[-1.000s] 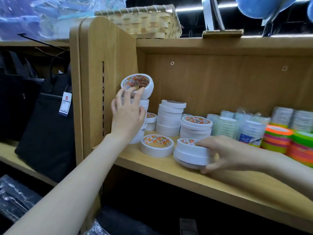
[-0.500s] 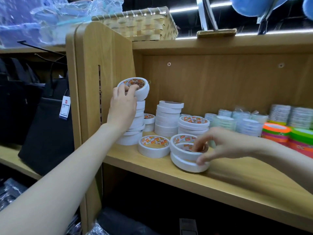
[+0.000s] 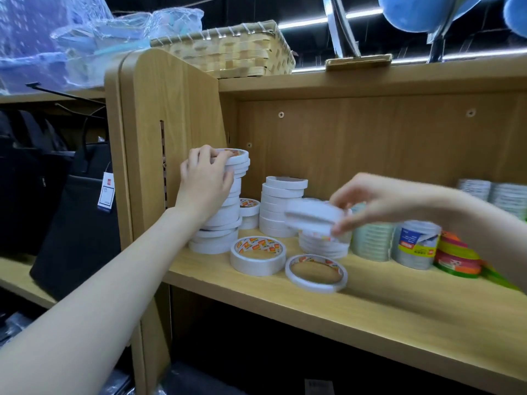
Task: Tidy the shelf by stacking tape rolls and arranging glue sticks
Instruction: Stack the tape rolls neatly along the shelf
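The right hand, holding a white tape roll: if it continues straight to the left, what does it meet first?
Probably the middle stack of white rolls: the roll in the right hand already overlaps it, though blur hides the depth.

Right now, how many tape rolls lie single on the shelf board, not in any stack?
2: a thick white roll at the front, and a thin roll beside it on its right. Others may be hidden behind the stacks.
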A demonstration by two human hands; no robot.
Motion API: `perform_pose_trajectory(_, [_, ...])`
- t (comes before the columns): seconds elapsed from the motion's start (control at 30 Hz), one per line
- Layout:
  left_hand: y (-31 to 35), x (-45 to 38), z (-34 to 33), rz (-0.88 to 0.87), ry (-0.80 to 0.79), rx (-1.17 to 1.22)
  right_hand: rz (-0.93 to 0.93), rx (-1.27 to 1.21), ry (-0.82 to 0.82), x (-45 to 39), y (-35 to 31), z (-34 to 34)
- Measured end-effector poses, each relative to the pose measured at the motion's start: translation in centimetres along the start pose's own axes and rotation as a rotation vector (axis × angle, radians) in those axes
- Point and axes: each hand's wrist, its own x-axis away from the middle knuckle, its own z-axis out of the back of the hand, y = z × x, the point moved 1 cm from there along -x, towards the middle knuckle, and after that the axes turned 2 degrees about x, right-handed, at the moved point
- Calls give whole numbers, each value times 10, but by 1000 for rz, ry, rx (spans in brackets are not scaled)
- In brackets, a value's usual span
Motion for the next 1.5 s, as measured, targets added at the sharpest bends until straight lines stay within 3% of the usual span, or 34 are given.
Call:
perform_pose_trajectory(0.13, [-8, -10, 7, -50, -57, -53, -24, -259, 255, -29, 11, 36])
perform_pose_trajectory(0.27, [-9, -16, 11, -85, -85, -6, -83, -130, 395, -89, 28, 47])
perform_pose_trajectory(0.4, [-14, -20, 13, -117, -76, -42, -191, 162, 269, -140, 49, 26])
perform_pose_trajectory(0.53, [-20, -22, 19, -159, -55, -52, -144, 134, 235, -153, 53, 18])
perform_pose_trajectory(0.73, [-21, -19, 20, -193, -50, -15, -147, 389, 198, -150, 57, 26])
perform_pose_trajectory(1.03, [-21, -13, 14, -188, 48, -45, -30, 108, 391, -181, 27, 39])
perform_pose_trajectory(1.27, [-21, -9, 12, -185, 99, -86, -53, 112, 137, -217, 22, -14])
perform_pose_trajectory(1.5, [-21, -10, 8, -176, 110, -89, -35, 55, 132, -219, 28, -27])
